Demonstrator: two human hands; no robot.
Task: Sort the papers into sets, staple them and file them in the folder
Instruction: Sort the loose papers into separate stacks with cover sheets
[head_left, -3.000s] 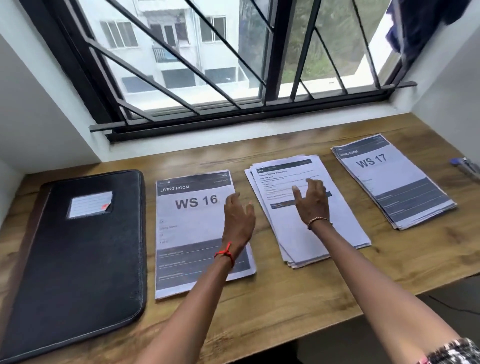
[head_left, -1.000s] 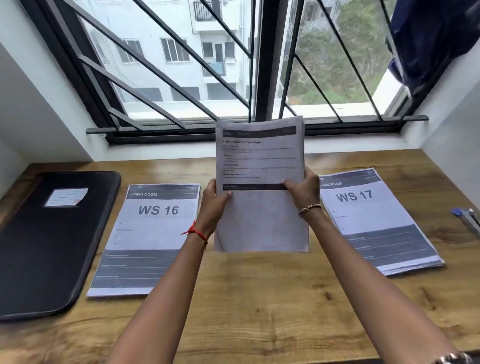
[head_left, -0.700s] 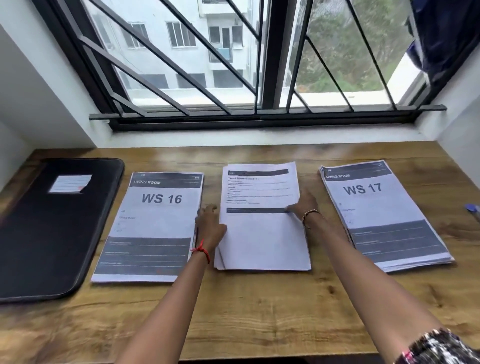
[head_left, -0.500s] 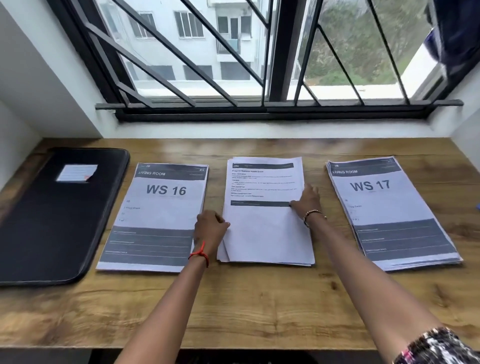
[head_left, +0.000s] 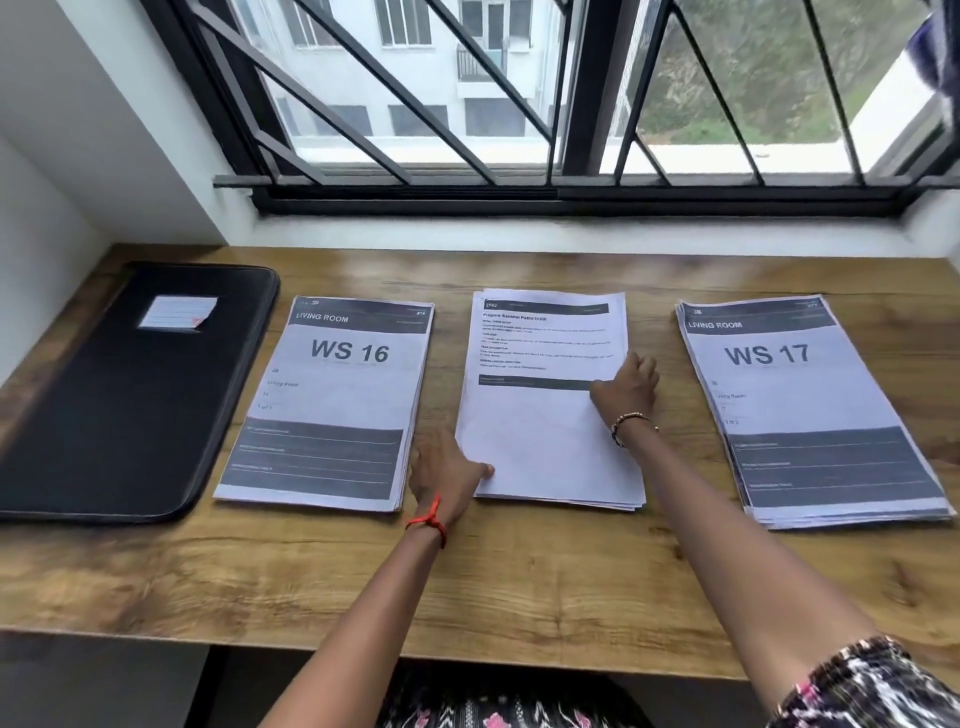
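Three paper stacks lie in a row on the wooden desk (head_left: 519, 582). The WS 16 stack (head_left: 332, 400) is on the left, a stack of text pages (head_left: 540, 415) in the middle, the WS 17 stack (head_left: 800, 410) on the right. My left hand (head_left: 447, 475) rests at the lower left corner of the middle stack, thumb on the top sheet. My right hand (head_left: 626, 387) lies on that stack's right edge with fingers spread flat. A black zip folder (head_left: 119, 400) with a small label lies shut at the far left.
A barred window (head_left: 519, 104) and white sill run along the back of the desk. White walls close in on both sides. Bare desk wood stretches in front of the stacks up to the near edge.
The middle stack was loose and fanned, was lifted upright in both hands, then laid flat and squared. My left hand has slid down its left edge to the lower corner.
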